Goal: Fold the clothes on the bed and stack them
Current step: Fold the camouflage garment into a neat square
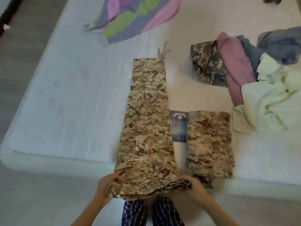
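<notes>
A white mattress [65,103] sits on a grey floor [32,201].

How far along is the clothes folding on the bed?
Done: a folded tan camo piece lies on a blue-printed item, starting a stack. In hand: left hand and right hand grip the near end of the tan camo trousers, laid out full length. Left: the heaped grey camo garment, pink garment, grey-blue garment, pale yellow garment, and the striped cloth.

both arms forward; left hand [105,185], right hand [195,188] grip camouflage trousers [146,121] near edge, fingers curled.
</notes>
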